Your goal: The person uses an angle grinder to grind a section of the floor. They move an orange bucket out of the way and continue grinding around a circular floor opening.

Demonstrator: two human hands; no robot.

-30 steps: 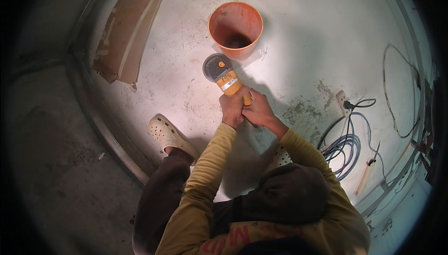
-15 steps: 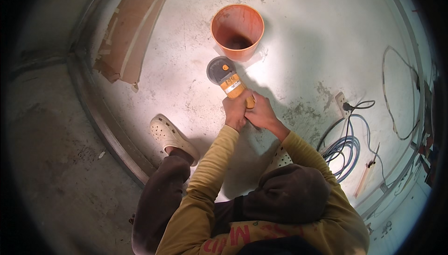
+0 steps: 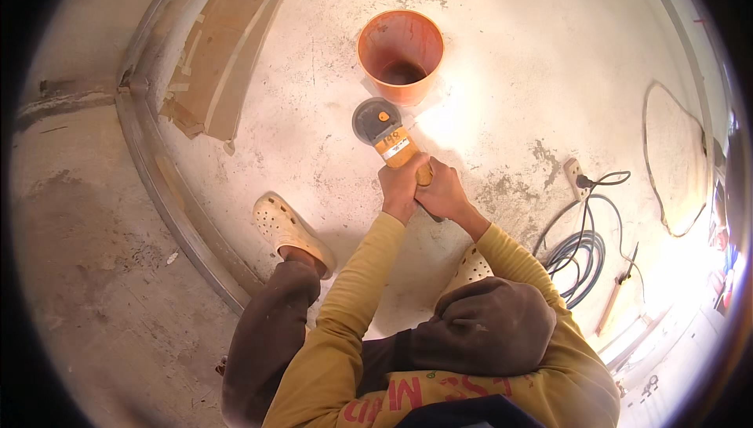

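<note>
Left hand point(image 3: 400, 185) and right hand point(image 3: 444, 193) clenched together, both arms outstretched

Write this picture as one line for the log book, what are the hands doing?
left hand: grips angle grinder | right hand: grips same handle | disc beside orange pipe | floor: concrete

Both hands, left hand point(image 3: 400, 185) and right hand point(image 3: 443, 193), wrapped side by side around the yellow angle grinder point(image 3: 390, 134), its grey disc guard point(image 3: 369, 118) just beside the orange pipe point(image 3: 400, 52) standing on pale concrete floor point(image 3: 510, 59), coiled cable point(image 3: 580, 252) off right.
</note>
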